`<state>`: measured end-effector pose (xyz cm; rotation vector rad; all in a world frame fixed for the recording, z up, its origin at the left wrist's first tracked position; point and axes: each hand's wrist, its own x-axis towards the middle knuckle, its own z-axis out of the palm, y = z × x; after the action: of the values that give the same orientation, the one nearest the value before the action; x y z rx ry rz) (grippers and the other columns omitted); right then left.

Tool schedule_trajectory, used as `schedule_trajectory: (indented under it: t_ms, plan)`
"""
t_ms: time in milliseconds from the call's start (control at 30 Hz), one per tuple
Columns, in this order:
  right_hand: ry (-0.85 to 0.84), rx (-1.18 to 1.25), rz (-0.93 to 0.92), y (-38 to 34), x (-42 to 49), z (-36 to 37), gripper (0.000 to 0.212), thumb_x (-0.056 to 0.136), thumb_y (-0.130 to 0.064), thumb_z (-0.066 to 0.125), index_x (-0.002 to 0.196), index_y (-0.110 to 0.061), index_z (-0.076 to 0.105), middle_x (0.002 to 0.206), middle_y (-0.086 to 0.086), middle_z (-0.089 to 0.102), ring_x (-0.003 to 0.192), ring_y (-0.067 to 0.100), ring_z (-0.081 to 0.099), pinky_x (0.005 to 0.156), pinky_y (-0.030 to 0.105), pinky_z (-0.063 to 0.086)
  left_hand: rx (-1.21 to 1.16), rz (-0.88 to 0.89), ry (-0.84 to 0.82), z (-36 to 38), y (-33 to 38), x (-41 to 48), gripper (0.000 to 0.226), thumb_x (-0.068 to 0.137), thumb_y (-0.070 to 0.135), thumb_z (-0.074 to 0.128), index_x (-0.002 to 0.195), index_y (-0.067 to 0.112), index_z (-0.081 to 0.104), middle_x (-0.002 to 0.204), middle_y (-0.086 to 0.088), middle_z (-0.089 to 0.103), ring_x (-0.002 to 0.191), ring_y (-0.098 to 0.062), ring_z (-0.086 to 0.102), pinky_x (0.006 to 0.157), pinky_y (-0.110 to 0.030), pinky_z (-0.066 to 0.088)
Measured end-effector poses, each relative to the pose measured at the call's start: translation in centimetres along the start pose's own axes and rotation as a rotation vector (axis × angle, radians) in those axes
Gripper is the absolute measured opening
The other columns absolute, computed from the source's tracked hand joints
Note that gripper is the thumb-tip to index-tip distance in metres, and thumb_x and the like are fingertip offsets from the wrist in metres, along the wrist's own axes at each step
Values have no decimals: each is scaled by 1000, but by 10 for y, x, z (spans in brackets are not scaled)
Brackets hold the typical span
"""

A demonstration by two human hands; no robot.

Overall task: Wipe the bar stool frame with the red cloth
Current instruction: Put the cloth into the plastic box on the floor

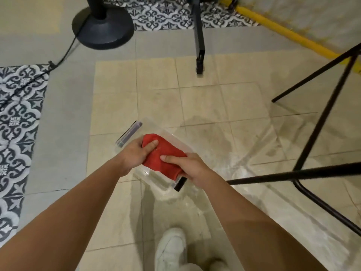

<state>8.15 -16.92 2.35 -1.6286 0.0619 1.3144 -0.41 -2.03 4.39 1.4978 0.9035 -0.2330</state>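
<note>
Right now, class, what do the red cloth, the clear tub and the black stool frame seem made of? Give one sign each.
Red cloth: soft fabric, perhaps microfibre, matte, bunching where gripped. Clear tub: probably plastic, glossy and see-through. Stool frame: likely painted metal, thin straight black rods.

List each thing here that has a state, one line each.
red cloth: bunched, gripped by both hands.
left hand: grips the cloth's far end.
right hand: grips the cloth's near end.
clear tub: on the floor beneath the cloth.
bar stool frame: untouched, to the right.
</note>
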Motion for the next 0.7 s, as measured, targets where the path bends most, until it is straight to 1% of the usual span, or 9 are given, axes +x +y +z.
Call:
schedule_trajectory:
  t_ms: [67, 133, 233, 300, 367, 433, 500, 567, 700]
  plan:
    - [-46, 62, 49, 7, 31, 2, 69, 60, -21, 87, 122, -12, 58, 112, 5, 68, 100, 19, 66, 91, 36, 53, 13, -25, 27, -3, -10, 26, 41, 92, 35, 54, 126, 12, 52, 115, -7, 64, 100, -20, 63, 85, -32, 51]
    - [-29, 108, 89, 10, 51, 7, 66, 67, -12, 83, 126, -7, 53, 116, 9, 65, 103, 21, 65, 91, 37, 53, 63, -32, 72, -5, -15, 43, 37, 92, 35, 55, 122, 15, 53, 110, -5, 63, 97, -19, 61, 81, -29, 49]
    - [43, 72, 142, 18, 84, 14, 63, 72, -14, 79, 127, -3, 50, 117, 12, 64, 102, 24, 64, 89, 38, 54, 122, -53, 117, -8, -29, 67, 33, 91, 35, 58, 119, 17, 54, 108, -4, 62, 97, -19, 59, 83, -28, 47]
    - [115, -7, 170, 24, 104, 19, 59, 75, -16, 77, 126, -3, 50, 116, 12, 63, 101, 27, 64, 89, 40, 53, 183, -72, 122, -7, -39, 79, 39, 91, 36, 58, 124, 14, 53, 114, -7, 62, 102, -23, 59, 90, -33, 48]
    - [187, -97, 211, 30, 123, 28, 58, 78, -16, 72, 127, -1, 46, 118, 15, 60, 103, 31, 61, 90, 43, 52, 244, -95, 119, -4, -49, 92, 43, 92, 35, 57, 127, 12, 52, 117, -8, 62, 107, -26, 59, 95, -37, 47]
    - [248, -144, 270, 34, 138, 36, 62, 81, -16, 65, 134, 1, 37, 124, 17, 55, 107, 33, 58, 91, 44, 51, 296, -114, 102, -1, -57, 102, 42, 93, 34, 55, 128, 11, 50, 117, -8, 61, 106, -25, 58, 93, -34, 47]
    - [270, -156, 287, 36, 146, 39, 63, 83, -13, 54, 139, 3, 30, 130, 19, 49, 111, 34, 55, 93, 44, 50, 343, -118, 84, 2, -61, 111, 41, 94, 32, 53, 129, 11, 48, 116, -7, 60, 104, -23, 57, 90, -32, 45]
    - [316, -146, 284, 37, 152, 37, 60, 82, -11, 46, 138, 3, 31, 130, 19, 49, 111, 34, 55, 92, 43, 51, 394, -124, 76, 6, -65, 121, 39, 95, 27, 52, 130, 10, 46, 118, -9, 59, 109, -25, 56, 92, -33, 45]
    - [337, -148, 302, 38, 158, 36, 56, 84, -9, 45, 137, 5, 32, 127, 19, 51, 110, 33, 55, 93, 43, 50, 547, -147, 88, 13, -69, 138, 43, 95, 20, 50, 134, 7, 39, 124, -15, 56, 113, -32, 53, 94, -37, 44]
